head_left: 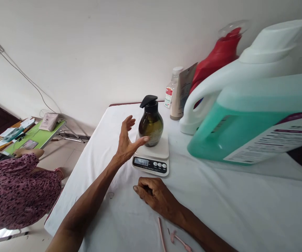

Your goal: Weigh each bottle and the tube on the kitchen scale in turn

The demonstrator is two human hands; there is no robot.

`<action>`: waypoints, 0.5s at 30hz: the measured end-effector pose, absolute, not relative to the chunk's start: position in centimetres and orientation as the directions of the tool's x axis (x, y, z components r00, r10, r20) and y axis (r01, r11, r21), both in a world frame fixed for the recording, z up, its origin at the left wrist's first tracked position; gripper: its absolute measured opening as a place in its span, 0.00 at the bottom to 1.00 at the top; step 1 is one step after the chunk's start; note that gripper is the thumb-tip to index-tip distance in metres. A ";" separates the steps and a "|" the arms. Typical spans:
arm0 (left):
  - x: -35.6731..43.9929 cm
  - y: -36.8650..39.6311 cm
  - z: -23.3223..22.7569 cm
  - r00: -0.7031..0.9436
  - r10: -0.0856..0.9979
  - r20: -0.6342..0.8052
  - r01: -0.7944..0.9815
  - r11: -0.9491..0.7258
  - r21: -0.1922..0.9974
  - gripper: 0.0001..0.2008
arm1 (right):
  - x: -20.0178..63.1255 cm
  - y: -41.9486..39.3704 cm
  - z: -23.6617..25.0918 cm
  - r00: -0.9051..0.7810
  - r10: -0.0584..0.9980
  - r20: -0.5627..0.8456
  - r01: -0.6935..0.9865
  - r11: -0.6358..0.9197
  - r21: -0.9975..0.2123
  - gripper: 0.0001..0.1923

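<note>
Head view, looking forward and down. A dark amber pump bottle (151,122) stands upright on the platform of a small white kitchen scale (152,154), its long axis vertical and its black pump spout pointing left. The scale sits on a surface (130,217) covered in white cloth, roughly at its middle.

The left hand (126,140) is raised just left of the bottle, its grip wide: fingers spread, palm turned toward the bottle, thumb tip reaching to the bottle's lower belly and appearing to touch or nearly touch it. The bottle lies directly to the right of this open grip, so the left hand is the nearer one.

The right hand (154,194) rests on the surface in front of the scale, below its display, fingers curled under in a loose fist. Whether it holds anything cannot be told.

To the right of the scale, close by, lies a large tilted jug of green liquid (247,115) with a white handle. Behind it stand a red bottle (219,57), a small clear bottle (172,87) and a pouch (183,91). Open room lies left of the bottle, up to the surface's left edge.

Pink pieces (178,239) lie near the front edge. At far left, another person in a patterned sleeve (14,189) sits near a low green table (39,136).
</note>
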State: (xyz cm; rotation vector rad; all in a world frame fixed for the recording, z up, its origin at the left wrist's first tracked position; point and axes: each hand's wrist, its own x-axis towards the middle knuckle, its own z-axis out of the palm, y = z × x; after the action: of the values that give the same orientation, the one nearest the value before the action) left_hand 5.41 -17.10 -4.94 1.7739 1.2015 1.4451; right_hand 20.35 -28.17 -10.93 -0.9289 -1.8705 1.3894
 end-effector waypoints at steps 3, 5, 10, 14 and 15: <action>7.7 -16.8 -3.4 0.037 0.918 0.396 0.370 -0.380 0.847 0.38 | 20.3 -28.2 -10.9 -0.549 0.833 0.068 0.148 0.177 -0.973 0.20; 8.7 -16.3 -3.0 0.018 0.942 0.336 0.452 -0.307 0.837 0.30 | 20.2 -28.2 -11.0 -0.545 0.835 0.073 0.134 0.173 -0.976 0.19; 9.3 -16.0 -2.3 -0.027 0.948 0.317 0.571 -0.245 0.783 0.24 | 20.1 -28.2 -11.2 -0.537 0.838 0.093 0.094 0.169 -0.981 0.18; 10.2 -17.9 -0.7 0.048 0.948 0.315 0.514 -0.294 0.806 0.21 | 20.1 -28.1 -11.1 -0.537 0.837 0.108 0.072 0.173 -0.982 0.19; 10.6 -18.5 -0.4 0.089 0.949 0.303 0.481 -0.308 0.821 0.20 | 20.1 -28.1 -11.0 -0.536 0.837 0.109 0.076 0.177 -0.981 0.19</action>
State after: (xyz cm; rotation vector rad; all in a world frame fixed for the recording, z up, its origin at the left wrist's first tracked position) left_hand 10.63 -18.48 -0.39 1.8455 1.4029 1.1528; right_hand 20.15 -28.12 -11.03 -0.8660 -1.7739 1.4207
